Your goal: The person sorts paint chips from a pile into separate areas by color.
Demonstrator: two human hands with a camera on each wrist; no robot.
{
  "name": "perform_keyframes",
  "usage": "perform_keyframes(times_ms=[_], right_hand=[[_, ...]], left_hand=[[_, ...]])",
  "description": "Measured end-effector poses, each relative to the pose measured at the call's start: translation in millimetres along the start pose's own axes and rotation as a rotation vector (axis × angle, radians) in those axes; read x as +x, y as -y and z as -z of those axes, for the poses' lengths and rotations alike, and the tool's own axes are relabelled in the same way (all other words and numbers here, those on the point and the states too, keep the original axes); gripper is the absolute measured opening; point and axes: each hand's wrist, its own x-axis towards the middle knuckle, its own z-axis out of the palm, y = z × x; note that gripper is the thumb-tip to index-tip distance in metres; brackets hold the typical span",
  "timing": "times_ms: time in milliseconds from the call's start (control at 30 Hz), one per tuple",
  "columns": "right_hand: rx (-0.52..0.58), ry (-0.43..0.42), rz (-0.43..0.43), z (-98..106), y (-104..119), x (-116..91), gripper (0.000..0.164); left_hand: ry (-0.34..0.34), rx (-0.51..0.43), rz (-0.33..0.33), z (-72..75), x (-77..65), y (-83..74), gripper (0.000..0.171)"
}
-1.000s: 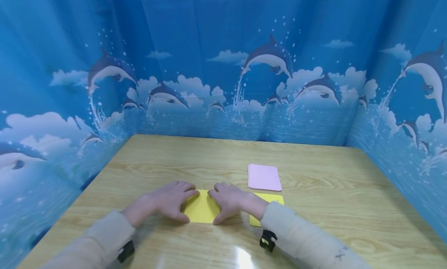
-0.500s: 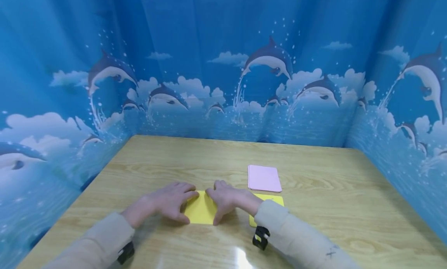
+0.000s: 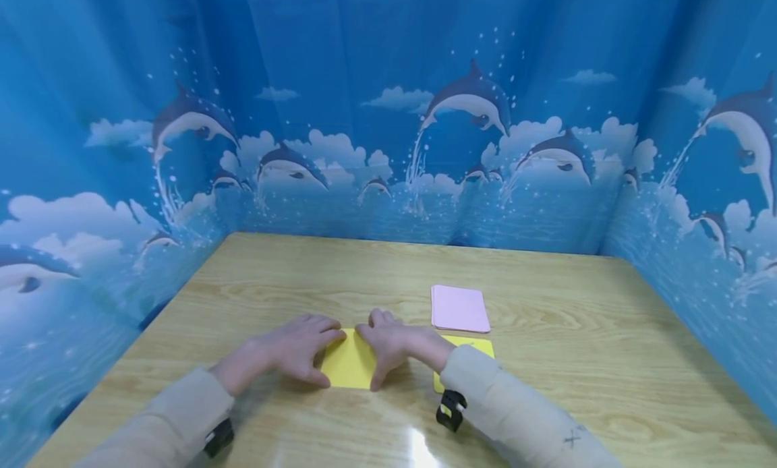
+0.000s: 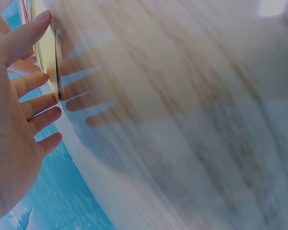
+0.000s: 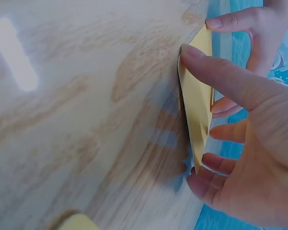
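Note:
A yellow sheet of paper point(image 3: 349, 363) lies on the table between the two hands, its sides partly hidden by the fingers. At its left side, the left hand point(image 3: 303, 350) holds the sheet with the thumb at the near corner and the fingers toward the far one. The right hand point(image 3: 391, 346) grips the opposite side likewise. In the right wrist view the thumb point(image 5: 216, 69) sits at one corner of the sheet point(image 5: 197, 98) and bent fingers point(image 5: 211, 177) are at another. The left wrist view shows the sheet point(image 4: 48, 52) edge-on between thumb and fingers.
A stack of pink square cards point(image 3: 459, 309) lies right of the hands, toward the back. In front of it is a yellow rounded card point(image 3: 476, 344), partly covered by the right forearm. Blue dolphin-print curtains point(image 3: 340, 117) close off the wooden table point(image 3: 577, 333) on three sides.
The right hand and forearm have shifted slightly left, so less of the yellow sheet shows between the hands. The left hand, the pink cards and the other yellow card stay in place.

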Motion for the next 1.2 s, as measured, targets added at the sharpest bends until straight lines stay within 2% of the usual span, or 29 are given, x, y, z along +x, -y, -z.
perform_keyframes(times_ms=[233,500,700,1000,1200], right_hand=[[-0.133,-0.019,0.064,2,1,-3,0.093],[-0.256,-0.050,0.070,4,6,-5,0.101],[-0.339,-0.084,0.087,1,7,-7,0.090],[-0.293,-0.142,0.110,1,-11,-15,0.086],[-0.233,-0.157,0.129,7,-27,-26,0.085]], left_hand=[[-0.012,-0.001,-0.010,-0.1,0.3,0.1,0.079],[-0.022,0.003,-0.024,0.6,0.2,-0.6,0.078],[-0.038,0.006,-0.024,-0.5,0.9,-0.2,0.081],[-0.115,0.084,-0.014,-1.2,7.7,-2.1,0.091],[-0.149,0.111,-0.018,5.1,18.5,-9.2,0.093]])
